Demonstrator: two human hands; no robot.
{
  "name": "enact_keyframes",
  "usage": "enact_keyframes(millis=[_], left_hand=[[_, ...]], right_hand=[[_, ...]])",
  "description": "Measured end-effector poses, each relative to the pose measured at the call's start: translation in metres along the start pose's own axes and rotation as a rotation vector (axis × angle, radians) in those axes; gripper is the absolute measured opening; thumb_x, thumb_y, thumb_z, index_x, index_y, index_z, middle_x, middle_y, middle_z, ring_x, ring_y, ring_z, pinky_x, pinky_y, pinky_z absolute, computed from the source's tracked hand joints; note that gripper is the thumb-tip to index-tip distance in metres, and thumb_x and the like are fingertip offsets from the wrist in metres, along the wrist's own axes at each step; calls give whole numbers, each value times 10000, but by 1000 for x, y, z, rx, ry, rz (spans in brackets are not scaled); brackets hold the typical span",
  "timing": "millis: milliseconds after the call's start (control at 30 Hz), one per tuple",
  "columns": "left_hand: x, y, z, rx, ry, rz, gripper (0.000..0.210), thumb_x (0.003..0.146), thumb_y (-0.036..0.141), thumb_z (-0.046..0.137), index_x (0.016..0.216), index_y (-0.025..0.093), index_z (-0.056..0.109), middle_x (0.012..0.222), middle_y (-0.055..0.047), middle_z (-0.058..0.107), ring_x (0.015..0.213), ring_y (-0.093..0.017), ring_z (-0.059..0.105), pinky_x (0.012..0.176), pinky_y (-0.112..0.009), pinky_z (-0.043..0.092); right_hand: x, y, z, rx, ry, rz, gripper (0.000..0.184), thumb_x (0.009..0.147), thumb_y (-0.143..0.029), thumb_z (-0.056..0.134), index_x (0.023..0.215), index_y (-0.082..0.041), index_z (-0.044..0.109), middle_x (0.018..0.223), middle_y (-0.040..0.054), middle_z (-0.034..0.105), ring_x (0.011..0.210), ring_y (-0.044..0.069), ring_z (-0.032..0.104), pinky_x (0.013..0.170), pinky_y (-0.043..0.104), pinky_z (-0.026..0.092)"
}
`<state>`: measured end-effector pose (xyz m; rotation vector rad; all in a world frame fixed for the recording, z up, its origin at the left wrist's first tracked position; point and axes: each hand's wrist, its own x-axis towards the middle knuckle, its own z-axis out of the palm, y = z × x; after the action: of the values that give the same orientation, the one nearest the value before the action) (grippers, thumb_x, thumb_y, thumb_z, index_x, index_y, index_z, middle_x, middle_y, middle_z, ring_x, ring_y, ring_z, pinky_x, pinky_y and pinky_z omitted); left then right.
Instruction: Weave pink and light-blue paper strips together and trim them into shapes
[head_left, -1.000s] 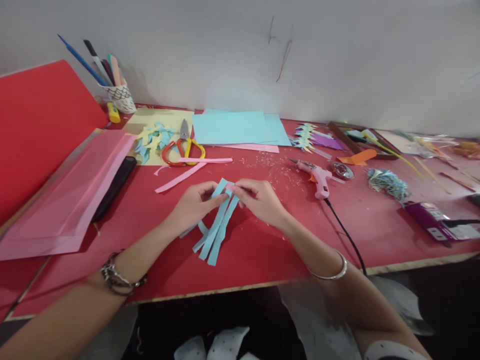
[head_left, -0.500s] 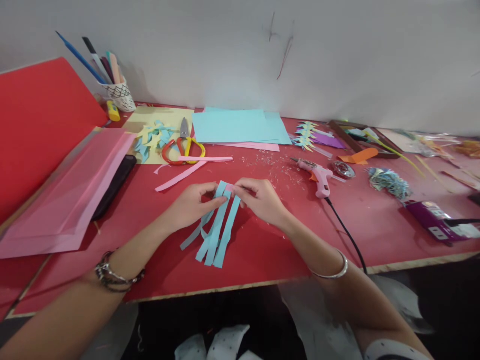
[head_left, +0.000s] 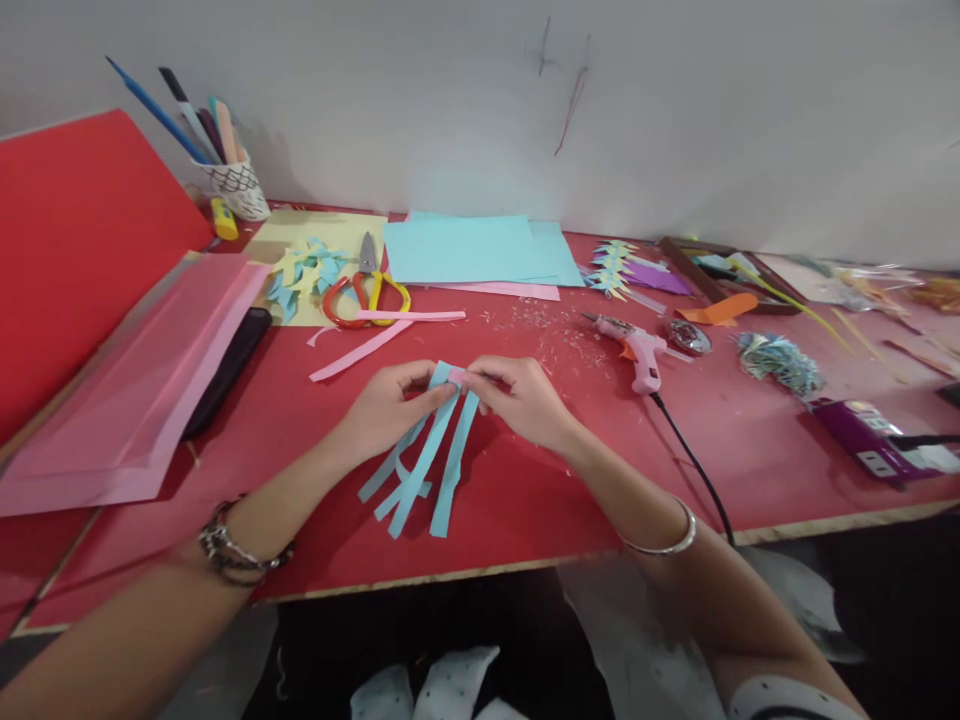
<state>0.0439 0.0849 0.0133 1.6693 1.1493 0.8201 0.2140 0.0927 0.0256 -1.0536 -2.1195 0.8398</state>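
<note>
Several light-blue paper strips (head_left: 421,465) hang from between my two hands, above the red tabletop, with their lower ends fanned apart. A small pink paper strip (head_left: 455,374) shows at their top, between my fingertips. My left hand (head_left: 394,408) pinches the blue strips on the left with thumb and fingers. On the other side my right hand (head_left: 519,398) is closed in a pinch at the pink strip and the right-hand blue strip. Its fingertips hide part of the join. Beyond my hands lie loose pink strips (head_left: 367,350) and red-and-yellow scissors (head_left: 367,290).
Blue paper sheets (head_left: 465,252) lie by the wall. Paper scraps (head_left: 304,275) sit on a yellow sheet at left. Right of my hands rests a pink glue gun (head_left: 634,350), its black cord running over the table's front edge. Pink sheets (head_left: 135,390) lean over a black object (head_left: 229,375).
The lower ends of the blue strips have spread, leaving a wider gap between the left ones and the right one. Both hands stay nearly where they were, still pinching the top.
</note>
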Motion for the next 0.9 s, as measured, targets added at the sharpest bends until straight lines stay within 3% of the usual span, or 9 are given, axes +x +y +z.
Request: enact_keyframes(millis=[300, 900], left_hand=[[0, 0, -4, 249, 33, 128, 255, 769, 377, 475, 625, 170, 511, 546, 60, 427, 518, -85, 381, 492, -195, 312], [-1, 4, -5, 249, 1, 136, 235, 760, 376, 470, 638, 177, 494, 570, 57, 451, 546, -92, 404, 519, -198, 327]], right_hand=[[1, 1, -1, -31, -47, 3, 283, 841, -312, 432, 615, -155, 496, 496, -51, 473, 474, 46, 420, 515, 167, 306], [1, 0, -3, -39, -71, -7, 354, 849, -396, 421, 597, -156, 484, 458, -57, 452, 433, 42, 391, 494, 171, 292]])
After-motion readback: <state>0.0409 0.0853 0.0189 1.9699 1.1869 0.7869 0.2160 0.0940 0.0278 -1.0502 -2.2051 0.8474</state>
